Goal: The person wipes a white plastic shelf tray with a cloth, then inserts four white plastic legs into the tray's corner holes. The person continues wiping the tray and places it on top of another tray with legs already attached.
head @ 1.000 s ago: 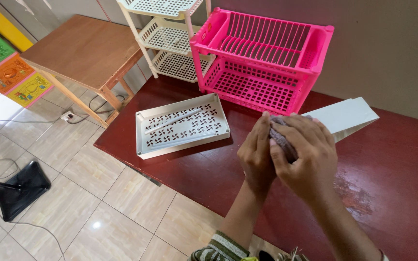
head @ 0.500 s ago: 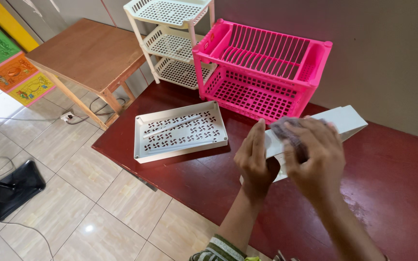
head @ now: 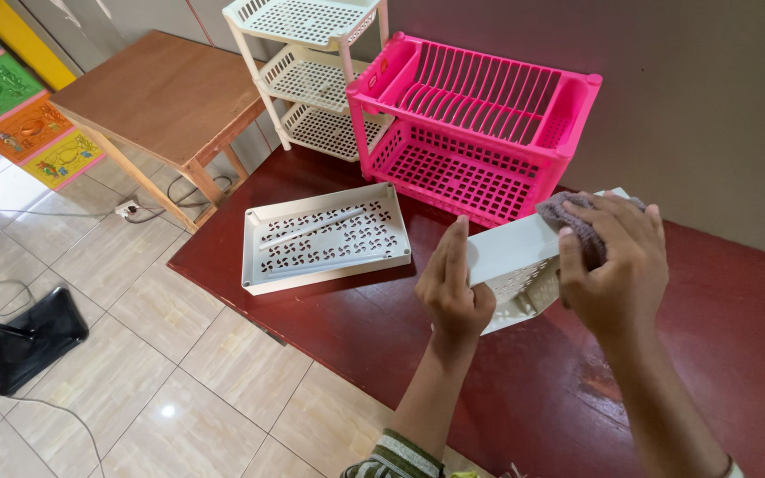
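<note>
Cloth (head: 577, 223) now farther right along white tray (head: 511, 252), between 2 hands.

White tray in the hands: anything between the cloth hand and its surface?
Nothing visible. The right hand presses the grey cloth onto the tilted white tray; the left hand grips its near end.

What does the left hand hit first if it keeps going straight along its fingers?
Probably the pink dish rack: the left hand, steadying the white tray, points up-table at its lower tier. Depth is unclear.
</note>
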